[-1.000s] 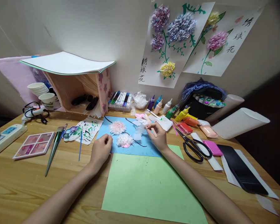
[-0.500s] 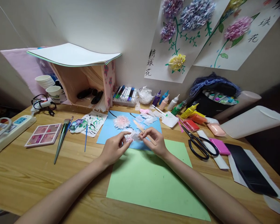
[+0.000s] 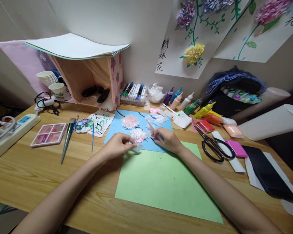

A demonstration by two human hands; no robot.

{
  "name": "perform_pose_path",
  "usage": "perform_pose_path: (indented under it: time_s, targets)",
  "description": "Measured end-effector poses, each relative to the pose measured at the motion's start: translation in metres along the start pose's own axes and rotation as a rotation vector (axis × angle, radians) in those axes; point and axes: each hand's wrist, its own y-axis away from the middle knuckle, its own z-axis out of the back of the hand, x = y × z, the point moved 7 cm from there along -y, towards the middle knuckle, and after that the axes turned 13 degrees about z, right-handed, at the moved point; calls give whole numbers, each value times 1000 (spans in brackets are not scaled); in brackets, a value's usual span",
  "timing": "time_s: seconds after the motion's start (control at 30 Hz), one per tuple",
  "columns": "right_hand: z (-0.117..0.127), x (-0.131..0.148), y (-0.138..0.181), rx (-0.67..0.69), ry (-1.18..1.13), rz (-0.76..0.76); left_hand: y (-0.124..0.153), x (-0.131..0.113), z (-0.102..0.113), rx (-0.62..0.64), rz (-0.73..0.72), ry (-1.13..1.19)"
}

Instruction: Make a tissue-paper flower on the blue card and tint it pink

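Note:
My left hand (image 3: 117, 146) pinches a small white paper square (image 3: 138, 148) at the near edge of the blue sheet (image 3: 113, 128). My right hand (image 3: 168, 139) is closed around a thin wooden stick (image 3: 151, 127) whose tip reaches toward loose white paper squares (image 3: 158, 119). Between my hands sits a white-pink tissue flower (image 3: 138, 135); a second pink tissue flower (image 3: 130, 121) lies farther back on the blue sheet. A green sheet (image 3: 166, 182) lies in front of both hands.
Black scissors (image 3: 213, 146) lie right of the green sheet, with clay packs (image 3: 233, 149) and a black slab (image 3: 267, 174) beyond. Paint bottles (image 3: 178, 100), a marker tray (image 3: 134, 92), a pink shelf box (image 3: 88, 81), brushes (image 3: 67, 139), a palette (image 3: 48, 134) and a power strip (image 3: 9, 131) ring the desk.
The view tilted down. My right hand carried the stick back from the far paper squares toward the white-pink flower, and my left hand came in and took hold of a white paper square.

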Motion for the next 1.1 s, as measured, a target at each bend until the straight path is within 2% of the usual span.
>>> perform_pose_path:
  time_s: [0.1,0.17,0.23,0.3,0.4,0.5,0.6,0.73,1.1]
  targets:
    - [2,-10,3,15,161,-57,1,3,-6,108,42,-54]
    - [10,-16,4,-22,270,-103,-1,6,-5,67,56,-94]
    - [20,-14,4,-104,295,-104,-4,8,0,-32,50,-146]
    - [29,-5,3,-232,229,-68,-6,11,3,-120,49,-193]
    - [32,15,2,-393,-21,-30,-8,15,8,-208,67,-212]
    - [23,37,0,-459,-288,9,-8,15,13,-282,51,-221]
    - [10,57,-5,-390,-396,120,-7,14,14,-310,30,-227]
    - [1,68,-10,-298,-350,210,-7,14,13,-322,41,-204]
    - [-7,70,-16,-195,-166,220,-10,16,10,-330,65,-175]
